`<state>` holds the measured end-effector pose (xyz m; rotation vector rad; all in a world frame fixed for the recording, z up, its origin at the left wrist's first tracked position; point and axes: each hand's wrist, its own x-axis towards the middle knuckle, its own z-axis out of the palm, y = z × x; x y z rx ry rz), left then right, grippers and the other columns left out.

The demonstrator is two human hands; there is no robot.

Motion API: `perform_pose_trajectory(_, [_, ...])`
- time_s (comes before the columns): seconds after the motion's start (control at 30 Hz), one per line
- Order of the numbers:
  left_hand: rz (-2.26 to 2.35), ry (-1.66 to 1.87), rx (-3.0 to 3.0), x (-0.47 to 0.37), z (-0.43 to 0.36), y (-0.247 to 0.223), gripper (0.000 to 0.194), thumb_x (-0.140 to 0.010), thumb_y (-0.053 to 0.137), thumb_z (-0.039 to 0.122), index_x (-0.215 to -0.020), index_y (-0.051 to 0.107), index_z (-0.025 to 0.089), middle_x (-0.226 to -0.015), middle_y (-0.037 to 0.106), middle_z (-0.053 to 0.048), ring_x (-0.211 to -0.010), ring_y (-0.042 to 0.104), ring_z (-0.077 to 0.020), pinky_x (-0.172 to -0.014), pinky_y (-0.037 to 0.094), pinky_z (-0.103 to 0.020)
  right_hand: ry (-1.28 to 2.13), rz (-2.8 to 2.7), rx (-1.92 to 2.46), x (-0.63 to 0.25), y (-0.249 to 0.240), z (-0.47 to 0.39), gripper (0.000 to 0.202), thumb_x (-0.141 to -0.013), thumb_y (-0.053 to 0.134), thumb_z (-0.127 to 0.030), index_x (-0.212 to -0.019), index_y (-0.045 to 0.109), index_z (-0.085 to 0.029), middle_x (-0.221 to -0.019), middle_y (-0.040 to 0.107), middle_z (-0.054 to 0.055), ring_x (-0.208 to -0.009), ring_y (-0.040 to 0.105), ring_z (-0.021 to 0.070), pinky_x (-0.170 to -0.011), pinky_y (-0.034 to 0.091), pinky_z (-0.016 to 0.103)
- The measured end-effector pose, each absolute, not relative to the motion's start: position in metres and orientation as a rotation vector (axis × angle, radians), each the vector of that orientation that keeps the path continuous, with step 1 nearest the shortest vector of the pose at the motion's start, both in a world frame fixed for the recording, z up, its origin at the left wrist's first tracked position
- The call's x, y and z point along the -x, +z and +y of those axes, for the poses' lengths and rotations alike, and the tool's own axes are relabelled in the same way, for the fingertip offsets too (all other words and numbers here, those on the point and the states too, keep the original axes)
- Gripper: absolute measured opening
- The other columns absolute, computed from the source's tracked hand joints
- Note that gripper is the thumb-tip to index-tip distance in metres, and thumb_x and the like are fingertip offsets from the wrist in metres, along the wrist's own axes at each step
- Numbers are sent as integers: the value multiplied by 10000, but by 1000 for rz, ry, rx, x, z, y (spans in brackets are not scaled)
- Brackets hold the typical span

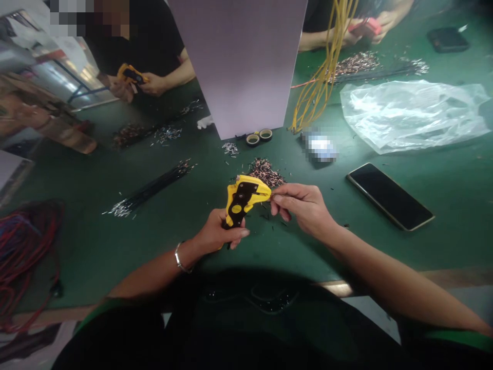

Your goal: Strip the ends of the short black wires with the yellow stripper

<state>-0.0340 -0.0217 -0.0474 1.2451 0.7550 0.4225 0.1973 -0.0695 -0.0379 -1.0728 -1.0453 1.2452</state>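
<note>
My left hand (227,231) is wrapped round the handles of a yellow and black wire stripper (241,198), held upright above the table. At the tool's jaw end, my right hand (302,203) pinches something thin, most likely a wire, whose length is mostly hidden by the fingers. Just behind the tool lies a heap of short black pieces with copper-coloured ends (265,172). To the left rests a bundle of black wires (154,187) with silvery tips at one end and copper tips at the other.
A phone (391,195) and a clear plastic bag (416,115) lie at right. Two tape rolls (259,137) sit before an upright pale panel (246,61). Yellow wires (323,77) hang beside it. Red and blue cables (26,252) lie left. Co-workers' hands (154,85) hold tools across the table.
</note>
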Motion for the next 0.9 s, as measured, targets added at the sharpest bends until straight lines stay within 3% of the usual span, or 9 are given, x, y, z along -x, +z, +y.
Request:
perform_pose_trajectory(0.37, [663, 446, -1064, 29, -25, -46, 283, -731, 829, 284, -713, 593, 128, -445, 557, 38, -360, 477, -78, -438, 438, -239, 1264, -1003, 1072, -198, -40, -68, 158, -832, 701, -296, -846, 773, -156, -608, 678, 11, -429, 495, 80, -408, 372, 237])
perform_pose_trajectory(0.53, [615, 448, -1064, 27, -22, -42, 251, -700, 829, 224, -838, 655, 108, -620, 646, -14, -518, 611, -142, -564, 515, -306, 1272, -995, 1090, -199, -40, -66, 159, -813, 714, -289, -829, 775, -143, -598, 679, 18, -427, 494, 78, -411, 372, 238])
perform_pose_trajectory(0.9, [419, 287, -1148, 34, -15, -43, 300, -762, 808, 262, -986, 666, 123, -855, 689, -86, -763, 671, -197, -744, 532, -351, 1250, -1011, 1131, -201, -38, -65, 150, -780, 708, -284, -796, 781, -154, -544, 643, -3, -402, 457, 73, -402, 339, 241])
